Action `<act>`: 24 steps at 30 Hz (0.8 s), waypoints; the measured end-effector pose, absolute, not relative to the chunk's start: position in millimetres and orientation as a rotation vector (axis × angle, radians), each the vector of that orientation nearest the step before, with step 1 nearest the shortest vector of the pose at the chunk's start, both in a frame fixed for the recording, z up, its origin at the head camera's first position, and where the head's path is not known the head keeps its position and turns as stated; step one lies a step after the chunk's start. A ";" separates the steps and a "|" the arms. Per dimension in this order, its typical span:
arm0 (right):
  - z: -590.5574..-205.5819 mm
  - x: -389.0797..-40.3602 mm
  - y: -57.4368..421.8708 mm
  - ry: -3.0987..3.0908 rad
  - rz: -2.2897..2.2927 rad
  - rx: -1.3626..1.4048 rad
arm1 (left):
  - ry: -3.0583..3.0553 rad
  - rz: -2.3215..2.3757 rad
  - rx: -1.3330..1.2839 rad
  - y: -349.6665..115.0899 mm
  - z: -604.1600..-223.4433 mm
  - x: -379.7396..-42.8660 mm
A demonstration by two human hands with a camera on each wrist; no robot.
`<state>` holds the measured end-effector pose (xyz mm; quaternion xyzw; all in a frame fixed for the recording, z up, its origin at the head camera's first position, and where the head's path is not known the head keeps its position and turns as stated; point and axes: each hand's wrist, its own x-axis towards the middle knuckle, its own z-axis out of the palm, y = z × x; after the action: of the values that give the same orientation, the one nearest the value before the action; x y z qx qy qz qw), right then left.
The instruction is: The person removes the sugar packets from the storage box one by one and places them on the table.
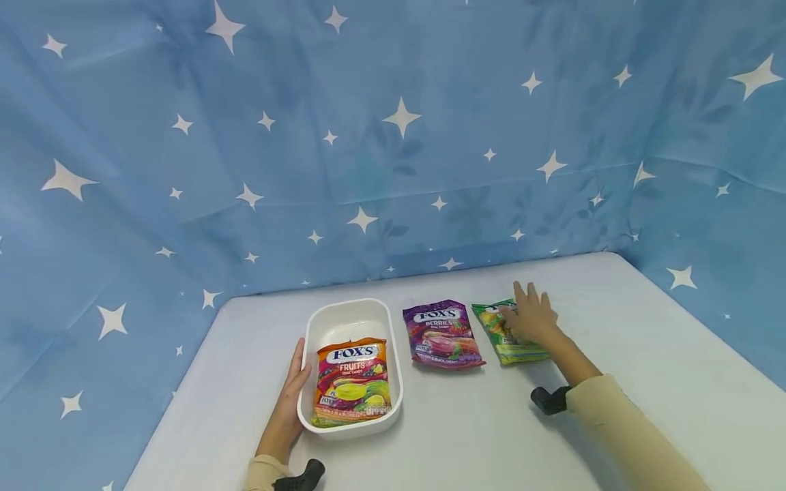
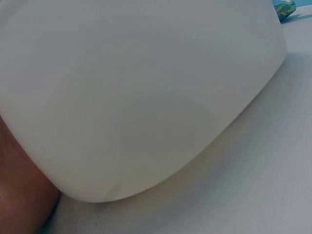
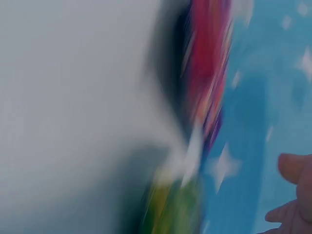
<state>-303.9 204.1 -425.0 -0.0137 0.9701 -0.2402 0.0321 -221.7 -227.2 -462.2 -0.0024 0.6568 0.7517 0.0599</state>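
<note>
Right hand (image 1: 529,317), fingers spread, over green packet (image 1: 506,348) toward tray's (image 1: 350,322) three o'clock; edge pinch likely surest. Left hand (image 1: 292,394), fingers straight, best kept bracing nine-o'clock wall.

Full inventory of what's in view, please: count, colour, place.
Tray: 1, white, on the table, beside the left hand
Fruits candy bag: 1, orange and red, inside the tray
Berries candy bag: 1, purple, on the table right of the tray
Green bag: 1, green, right of the berries bag, partly covered
Table: 1, white, under everything
Backdrop: blue with white stars, behind the table
Wrist devices: 2, black, one at each wrist
Sleeves: 2, beige, on the forearms
Left hand: 1, against the tray's left side
Right hand: 1, over the green bag; contact unclear
</note>
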 end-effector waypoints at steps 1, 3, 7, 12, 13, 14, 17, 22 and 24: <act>-422.8 -300.9 192.8 3.004 -0.794 -0.103 | 1.999 2.270 -0.005 -226.1 -462.9 -221.5; -417.0 -294.7 166.6 2.967 -0.950 -0.230 | 2.015 2.259 -0.005 -224.2 -464.3 -220.9; -400.8 -285.9 115.5 2.801 -1.163 -0.413 | 1.999 2.285 0.028 -222.2 -464.3 -221.6; -386.1 -281.6 72.7 2.686 -1.214 -0.489 | 2.002 2.290 0.028 -223.3 -462.0 -223.1; -384.1 -280.8 66.8 2.674 -1.220 -0.496 | 2.009 2.285 0.028 -223.5 -461.8 -223.3; -382.8 -280.2 61.2 2.668 -1.222 -0.501 | 2.016 2.280 0.024 -223.5 -461.5 -223.5; -380.0 -276.8 44.6 2.635 -1.246 -0.517 | 2.016 2.278 0.017 -223.3 -460.9 -224.1; -376.6 -268.4 18.8 2.569 -1.275 -0.545 | 1.974 2.305 0.005 -222.7 -461.0 -224.8; -376.0 -265.6 10.5 2.544 -1.281 -0.568 | 1.955 2.317 0.004 -222.8 -461.4 -224.7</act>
<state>-265.6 10.5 -376.0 -0.1941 0.8698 -0.4380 0.1181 -224.7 -222.8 -461.4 0.0013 0.6440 0.7631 0.0550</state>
